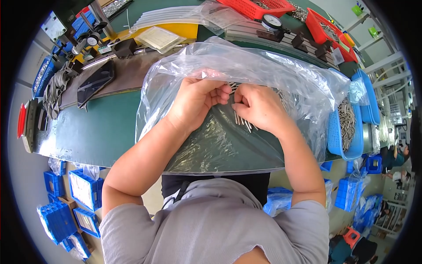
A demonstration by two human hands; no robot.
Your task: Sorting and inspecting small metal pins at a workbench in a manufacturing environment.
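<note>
A large clear plastic bag (281, 66) is spread over the green table in front of me, its upper layer raised and crumpled. Both my hands are at the bag's mouth, close together. My left hand (198, 99) has its fingers curled in, their tips facing the other hand; whatever they hold is hidden. My right hand (259, 105) is closed in a pinch above several thin metal pins (244, 123), which stick out below its fingers. I cannot tell whether it grips any of them. More pins show between the hands and under the plastic at the right.
At the right, a blue basket (358, 141) holds many metal pins. Red baskets (314, 20) stand at the back. Dial gauge stands (92, 39) and a black phone (96, 83) are on the left. A second dial gauge (271, 22) sits at the back. Blue crates (85, 189) are below the table.
</note>
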